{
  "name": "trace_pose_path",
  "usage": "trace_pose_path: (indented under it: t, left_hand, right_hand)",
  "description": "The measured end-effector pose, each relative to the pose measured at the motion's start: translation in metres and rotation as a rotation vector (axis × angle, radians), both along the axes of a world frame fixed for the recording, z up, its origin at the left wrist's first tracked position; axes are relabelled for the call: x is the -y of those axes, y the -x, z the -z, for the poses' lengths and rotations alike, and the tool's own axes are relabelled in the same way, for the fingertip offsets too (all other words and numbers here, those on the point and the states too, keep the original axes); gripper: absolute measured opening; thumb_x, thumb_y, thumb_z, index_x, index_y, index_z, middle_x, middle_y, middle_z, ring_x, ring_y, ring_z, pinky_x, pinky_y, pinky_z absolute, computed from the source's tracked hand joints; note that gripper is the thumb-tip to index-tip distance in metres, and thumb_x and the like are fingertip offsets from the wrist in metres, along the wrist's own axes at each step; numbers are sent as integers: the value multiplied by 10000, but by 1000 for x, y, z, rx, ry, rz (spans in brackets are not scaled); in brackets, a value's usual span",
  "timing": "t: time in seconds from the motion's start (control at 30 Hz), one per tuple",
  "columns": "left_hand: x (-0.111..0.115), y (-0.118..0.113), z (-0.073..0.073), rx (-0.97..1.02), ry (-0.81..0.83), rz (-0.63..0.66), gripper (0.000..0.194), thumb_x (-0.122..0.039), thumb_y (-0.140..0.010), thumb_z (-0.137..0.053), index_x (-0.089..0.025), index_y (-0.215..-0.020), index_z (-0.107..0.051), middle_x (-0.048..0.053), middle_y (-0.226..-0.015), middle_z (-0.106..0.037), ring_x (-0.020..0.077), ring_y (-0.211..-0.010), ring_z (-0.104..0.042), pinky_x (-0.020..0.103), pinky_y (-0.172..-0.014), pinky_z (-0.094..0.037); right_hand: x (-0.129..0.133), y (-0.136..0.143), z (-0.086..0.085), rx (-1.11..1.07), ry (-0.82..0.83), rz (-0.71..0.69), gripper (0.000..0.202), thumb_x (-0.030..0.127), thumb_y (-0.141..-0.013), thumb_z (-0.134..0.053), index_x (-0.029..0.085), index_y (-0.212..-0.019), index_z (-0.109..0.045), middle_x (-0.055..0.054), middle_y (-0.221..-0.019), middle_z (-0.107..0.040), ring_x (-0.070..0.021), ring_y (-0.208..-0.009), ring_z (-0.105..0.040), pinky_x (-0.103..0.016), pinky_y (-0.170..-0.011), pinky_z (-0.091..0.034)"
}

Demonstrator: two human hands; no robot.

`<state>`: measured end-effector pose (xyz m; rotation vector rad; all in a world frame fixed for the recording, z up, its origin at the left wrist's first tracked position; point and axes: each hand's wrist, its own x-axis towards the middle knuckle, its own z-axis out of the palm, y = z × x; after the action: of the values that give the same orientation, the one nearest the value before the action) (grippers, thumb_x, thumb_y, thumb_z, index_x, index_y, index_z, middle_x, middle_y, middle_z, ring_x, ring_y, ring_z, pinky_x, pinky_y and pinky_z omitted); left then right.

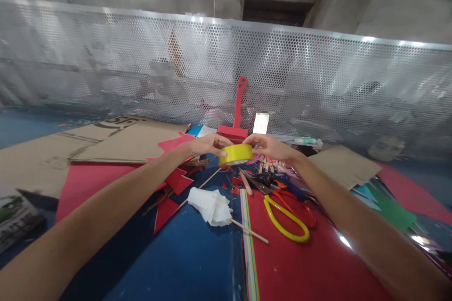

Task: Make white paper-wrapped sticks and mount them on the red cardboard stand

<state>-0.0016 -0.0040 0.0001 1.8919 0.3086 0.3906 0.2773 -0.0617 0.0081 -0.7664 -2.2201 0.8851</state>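
Observation:
Both of my arms reach forward over the table to a roll of yellow tape (237, 154). My left hand (211, 145) grips the roll's left side, thumb in front and fingers behind. On the right side, my right hand (270, 146) pinches the roll in the same way. The tape is held above the cluttered middle of the table. Beneath and nearer to me are a crumpled white tissue (211, 206), a thin wooden stick (252, 232) and scissors with yellow handles (286, 220).
A red dustpan-like object (238, 108) stands behind my hands, near a perforated metal screen (201, 66). Flat cardboard (130, 142) and red paper scraps (165, 211) lie left. Red sheet (303, 268), brown cardboard (344, 164) and green paper (391, 207) lie right.

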Motion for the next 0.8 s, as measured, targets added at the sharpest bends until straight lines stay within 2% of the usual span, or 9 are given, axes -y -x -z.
trace_pose_path:
  t: [0.17,0.3,0.43,0.6,0.8]
  left_hand:
    - [6,-10,-5,9,-80,-179,469,-420,-801,-743,-141,-1173,-679,109,-1070,-730,205,-941,-685,292,-811,-513]
    - [7,-19,-6,-9,-147,-265,496,-472,-800,-731,-143,-1168,-674,85,-1040,-735,189,-896,-684,267,-764,-506]
    - [2,-21,-2,-28,-136,-193,538,-456,-784,-753,-147,-1212,-651,93,-1064,-733,183,-900,-688,268,-781,-509]
    - [-2,-16,1,-19,-67,-78,562,-402,-776,-774,-164,-1265,-629,122,-1130,-720,195,-958,-695,273,-809,-513]
    - [2,-12,-1,-27,-8,-15,595,-286,-760,-797,-186,-1312,-600,126,-1140,-718,211,-1012,-687,323,-876,-519]
  right_hand:
    - [9,16,-7,103,-120,112,485,389,-865,-654,240,-1316,-556,-91,-1293,-611,-242,-1172,-586,-436,-993,-477]
    - [14,26,-8,243,-370,199,542,377,-843,-695,256,-1350,-543,-93,-1301,-610,-263,-1162,-582,-468,-1007,-454]
    - [13,24,-9,308,-465,173,489,305,-856,-684,242,-1324,-556,-99,-1269,-622,-262,-1154,-580,-462,-1006,-447]
    - [11,16,-10,319,-447,145,460,306,-852,-688,232,-1289,-564,-95,-1245,-629,-253,-1127,-589,-450,-985,-462]
    - [10,13,-8,267,-351,123,465,296,-833,-693,261,-1280,-572,-80,-1261,-614,-249,-1155,-574,-446,-985,-476]
